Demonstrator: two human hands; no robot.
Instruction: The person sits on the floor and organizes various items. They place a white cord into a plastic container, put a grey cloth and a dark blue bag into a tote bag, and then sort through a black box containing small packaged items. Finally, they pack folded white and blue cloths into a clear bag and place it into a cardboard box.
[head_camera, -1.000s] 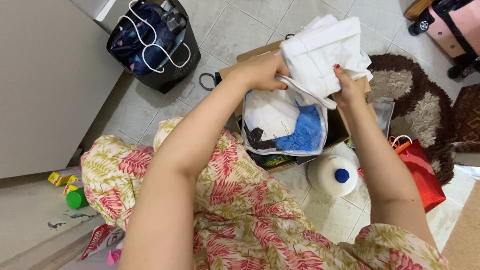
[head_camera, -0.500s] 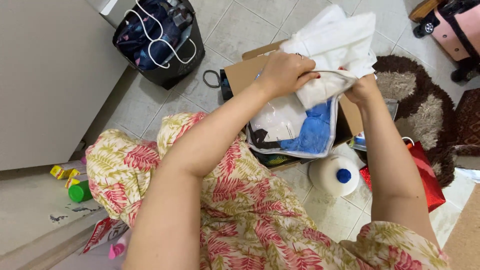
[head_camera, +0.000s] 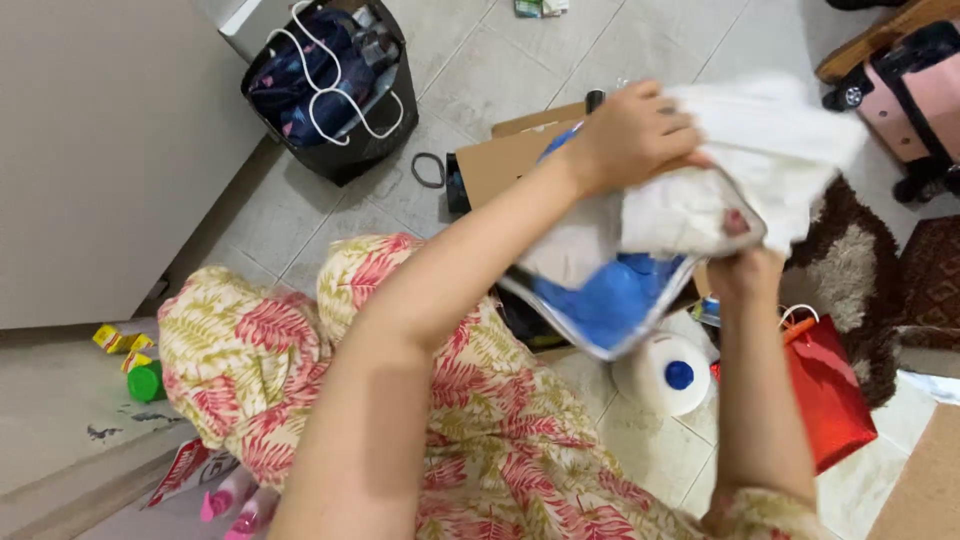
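head view, looking down past a lap in a cream dress with pink and green leaf print (head_camera: 470, 450): the left hand (head_camera: 630, 135) is clenched over the top of a white folded cloth (head_camera: 770, 140), its fingers curled down onto the fabric where the cloth enters a clear plastic zip pouch with pale edging (head_camera: 620, 280). the pouch is held up in the air above an open brown cardboard box (head_camera: 500, 160), tilted, with a bright blue fabric item (head_camera: 610, 295) showing through its lower part and white material above that. the right hand (head_camera: 745, 270) sits under the pouch's right side, gripping its edge from below; its fingertips are mostly hidden by the plastic, though one red-painted nail shows through the pouch. part of the white cloth is inside the pouch mouth, the rest hangs out to the upper right, blurred. on the tiled floor just below the pouch stands a white plastic bottle with a blue cap (head_camera: 668, 375), and beside it to the right a red paper gift bag with white cord handles (head_camera: 825, 395). a black bag with white cord handles, full of dark blue cloth (head_camera: 330, 85), stands well apart at upper left. a brown and beige shaggy rug (head_camera: 860, 260) lies at right.
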